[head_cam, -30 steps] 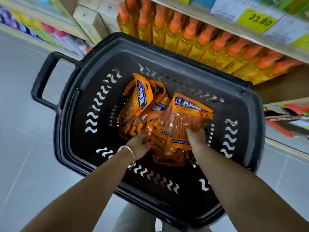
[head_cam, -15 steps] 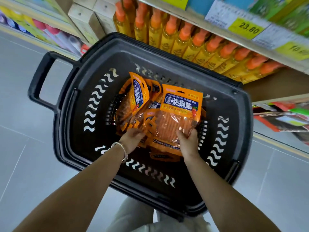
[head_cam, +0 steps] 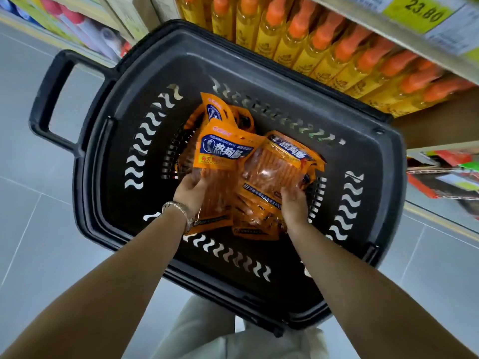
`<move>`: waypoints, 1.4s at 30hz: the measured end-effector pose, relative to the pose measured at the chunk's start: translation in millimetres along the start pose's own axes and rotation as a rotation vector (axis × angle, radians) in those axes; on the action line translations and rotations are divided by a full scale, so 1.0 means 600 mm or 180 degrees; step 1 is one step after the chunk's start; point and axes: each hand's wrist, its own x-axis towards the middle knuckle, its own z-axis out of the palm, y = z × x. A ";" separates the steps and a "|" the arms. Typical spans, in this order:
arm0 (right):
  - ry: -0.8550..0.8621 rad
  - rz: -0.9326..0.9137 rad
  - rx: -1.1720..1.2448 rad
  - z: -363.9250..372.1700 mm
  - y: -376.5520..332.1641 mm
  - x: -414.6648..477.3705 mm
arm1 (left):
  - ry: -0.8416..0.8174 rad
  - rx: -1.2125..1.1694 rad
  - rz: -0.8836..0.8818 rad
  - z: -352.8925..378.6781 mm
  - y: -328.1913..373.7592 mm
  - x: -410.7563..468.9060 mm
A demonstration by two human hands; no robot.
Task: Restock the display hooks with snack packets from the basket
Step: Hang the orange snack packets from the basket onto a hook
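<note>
Black plastic basket (head_cam: 282, 73) with wavy slots in its walls sat on the grey tiled floor (head_cam: 39, 229), its loop handle (head_cam: 49, 99) to the person's left. Its far rim was close under a shelf row of yellow bottles with orange caps (head_cam: 337, 55); a yellow price tag reading 23.80 (head_cam: 420, 11) hung above them.

Heap of orange plastic snack packets (head_cam: 248, 224) with blue labels lay on the basket bottom, toward the middle. One more packet stood upright at the back of the heap.

Left hand (head_cam: 190, 193), with a metal bracelet (head_cam: 178, 209) on its wrist, was inside the basket. Its thumb and fingers were clamped on the lower left edge of the left packet (head_cam: 223, 154), which was raised and tilted, label facing up.

Right hand (head_cam: 294, 208) was also inside. Its fingers were curled onto the lower right corner of the right packet (head_cam: 280, 172), a clear-windowed one lying slanted on the heap. The two packets overlapped at their inner edges.
</note>
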 end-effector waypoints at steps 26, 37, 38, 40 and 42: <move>0.0278 -0.1021 0.0030 -0.172 -0.038 -0.186 | -0.0095 -0.0042 0.0635 -0.038 0.089 -0.195; 0.0582 -0.2285 0.0920 -0.360 0.002 -0.318 | 0.0212 -0.0385 0.1617 0.060 0.148 -0.417; 0.0650 -0.2270 0.1137 -0.389 0.012 -0.328 | 0.0133 -0.0318 0.1764 0.077 0.153 -0.441; 0.0868 -0.2120 0.1273 -0.455 0.035 -0.344 | 0.0012 -0.0312 0.2007 0.113 0.161 -0.489; 0.1170 -0.2154 0.1218 -0.526 0.058 -0.354 | -0.0035 -0.0353 0.2168 0.155 0.176 -0.542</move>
